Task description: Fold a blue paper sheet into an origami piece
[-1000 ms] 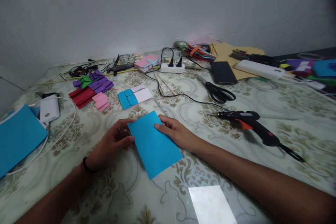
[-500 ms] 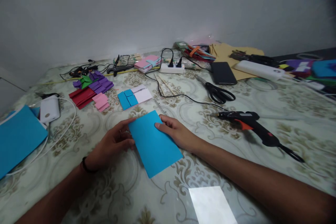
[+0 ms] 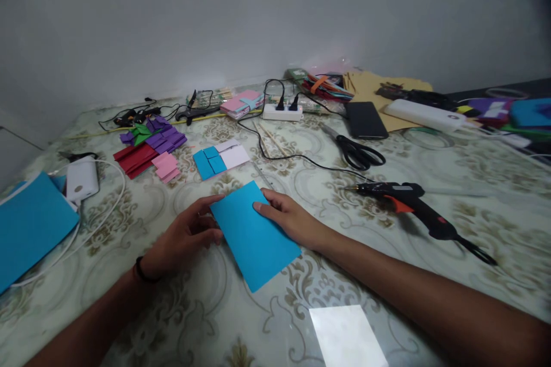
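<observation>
A blue paper sheet [image 3: 253, 241] is held tilted above the patterned tablecloth. My right hand [image 3: 286, 215] grips its right edge, thumb on top and fingers beneath. My left hand [image 3: 196, 229] is at the upper left edge, its fingers curled around that corner and partly hidden behind the paper. Behind the sheet lies a folded blue and white paper piece [image 3: 219, 159]. Pink folded strips [image 3: 166, 167], red folded paper [image 3: 135, 159] and purple folded paper [image 3: 166, 136] sit to its left.
A glue gun [image 3: 408, 203] and black-handled scissors [image 3: 359, 152] lie on the right. A power strip [image 3: 283, 112] stands at the back, its cable crossing the table. More blue paper [image 3: 37, 229] and a white power bank [image 3: 81, 176] are on the left. A white rectangle [image 3: 348, 335] shows in front.
The lower end of the blue sheet has swung slightly to the right. Both hands have stayed nearly in place.
</observation>
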A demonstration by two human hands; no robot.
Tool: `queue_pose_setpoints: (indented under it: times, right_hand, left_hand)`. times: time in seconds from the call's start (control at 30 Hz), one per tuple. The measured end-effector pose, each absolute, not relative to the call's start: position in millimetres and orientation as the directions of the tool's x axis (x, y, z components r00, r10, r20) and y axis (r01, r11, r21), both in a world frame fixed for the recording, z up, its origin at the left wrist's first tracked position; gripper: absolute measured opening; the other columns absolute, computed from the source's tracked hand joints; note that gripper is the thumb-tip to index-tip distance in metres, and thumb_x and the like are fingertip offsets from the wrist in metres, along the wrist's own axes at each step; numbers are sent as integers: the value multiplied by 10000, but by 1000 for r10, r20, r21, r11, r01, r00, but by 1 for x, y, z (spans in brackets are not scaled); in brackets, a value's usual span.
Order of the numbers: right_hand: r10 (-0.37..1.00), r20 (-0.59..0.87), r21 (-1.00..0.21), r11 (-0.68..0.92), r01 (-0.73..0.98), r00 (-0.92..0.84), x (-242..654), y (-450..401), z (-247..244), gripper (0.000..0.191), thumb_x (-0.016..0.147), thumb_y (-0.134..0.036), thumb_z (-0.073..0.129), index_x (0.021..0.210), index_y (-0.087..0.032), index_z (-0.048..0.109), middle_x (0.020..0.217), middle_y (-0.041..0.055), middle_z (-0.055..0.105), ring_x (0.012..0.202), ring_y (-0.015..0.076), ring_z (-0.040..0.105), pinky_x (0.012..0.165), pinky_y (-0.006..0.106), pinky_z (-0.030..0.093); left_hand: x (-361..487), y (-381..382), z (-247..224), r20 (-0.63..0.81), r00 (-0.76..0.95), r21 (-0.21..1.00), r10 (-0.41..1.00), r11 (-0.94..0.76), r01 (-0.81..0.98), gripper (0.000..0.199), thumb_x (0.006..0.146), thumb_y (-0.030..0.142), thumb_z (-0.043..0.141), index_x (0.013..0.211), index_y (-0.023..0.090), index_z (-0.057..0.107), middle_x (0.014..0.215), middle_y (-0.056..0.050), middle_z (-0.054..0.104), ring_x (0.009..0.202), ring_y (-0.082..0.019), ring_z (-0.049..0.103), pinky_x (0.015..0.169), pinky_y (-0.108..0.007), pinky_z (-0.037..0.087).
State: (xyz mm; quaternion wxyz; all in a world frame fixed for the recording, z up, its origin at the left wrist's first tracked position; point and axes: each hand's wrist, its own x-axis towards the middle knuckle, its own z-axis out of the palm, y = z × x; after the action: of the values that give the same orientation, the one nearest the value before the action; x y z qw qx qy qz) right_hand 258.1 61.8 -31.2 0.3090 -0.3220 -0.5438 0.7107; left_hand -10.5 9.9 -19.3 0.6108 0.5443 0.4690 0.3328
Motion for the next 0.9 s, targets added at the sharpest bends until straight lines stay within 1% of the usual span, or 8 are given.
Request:
queue_pose_setpoints:
  times: [0.1,0.2,0.37,0.5,0.6,0.7,0.77,0.9]
  right_hand:
    - [804,-115,-982,-180,-54,-584,259,62,-34,602,850,-734,725,1083,-184,649,1016,40,721,917,189,660,831,312,540]
    - [814,-102,-989,-145,-30,-572,259,62,-35,605,862,-739,704,1102,-185,655,1068,54,730,928,198,660,839,326,545]
    - [816,-106,-991,-137,-12,-568,259,63,-34,607,871,-738,691,1108,-181,651,1041,46,716,889,184,641,813,309,535]
    - [822,-78,-996,-90,7,-565,259,63,-33,565,891,-722,679,1048,-180,642,960,21,676,847,163,609,785,284,516]
    - [822,-67,-997,-70,16,-566,260,62,-33,538,909,-709,668,1023,-184,637,914,6,653,807,150,586,762,275,505]
    - [824,-65,-998,-51,40,-563,260,61,-32,522,916,-702,667,1000,-188,636,909,9,647,815,155,581,756,276,503]
    - [823,-75,-997,-57,49,-563,260,59,-32,523,904,-706,685,974,-190,639,915,19,657,840,166,590,758,280,506]
    - [780,-113,-979,-192,-64,-616,259,59,-35,635,924,-803,571,993,-181,678,892,47,689,833,184,621,767,304,524]
  left_hand:
    - [-9,9,-19,-206,347,976,915,164,145,726,893,412,847,1513,255,504,868,-12,715,746,-148,639,680,-257,505]
    - [-9,8,-19,-201,351,975,914,152,162,713,908,430,832,1518,265,502,860,-3,705,737,-141,629,671,-249,500]
    - [-10,8,-21,-171,303,974,937,115,195,661,881,424,852,1466,258,591,842,4,675,721,-138,619,666,-252,502]
    - [-10,9,-22,-119,272,976,955,62,209,563,850,412,872,1357,248,690,1016,-40,681,858,-169,638,746,-278,538]
    - [-8,11,-18,-102,291,982,951,50,181,361,861,415,852,1138,203,759,1154,-71,640,993,-209,643,828,-307,560]
    - [-5,11,-14,-125,292,977,948,66,205,317,884,445,816,1029,169,755,1233,-85,589,908,-178,627,728,-285,542]
    - [-4,11,-12,-128,279,968,952,59,245,318,895,463,795,982,162,739,1180,-73,581,794,-137,585,637,-267,501]
    - [-5,12,-11,-62,230,924,971,-32,381,381,916,444,769,726,159,601,790,3,521,694,-120,493,609,-249,429]
